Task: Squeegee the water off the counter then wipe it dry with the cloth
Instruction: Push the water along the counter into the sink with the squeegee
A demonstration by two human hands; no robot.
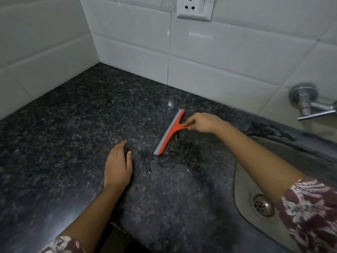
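Step in hand: squeegee phase, stroke not finished, I'd say. No cloth in view, so the dry wipe hasn't started.

Left hand lies flat, palm down, fingers straight, on the dark speckled granite tabletop. It holds nothing and looks like bracing only.

Just right of it is a thin, clear, irregular puddle of water, its glossy edge showing against the stone.

The orange plastic squeegee with a grey rubber blade is on the tabletop at the far edge of that puddle. It lies diagonally, near end by the water, far end toward the wall. The blade edge appears to touch the stone, with the grey strip facing left.

Right hand has its fingers curled and pinching the short orange handle, the arm reaching across over the sink.

Next move, my read: keep the blade in full contact and drag the water right, into the dull steel sink with round drain. The puddle reaches nearer than the blade end, so it likely needs a second pass.

Wet streaks lie on the ledge behind the sink, under the chrome wall tap.

Farthest back are a white tiled wall and a white socket plate.
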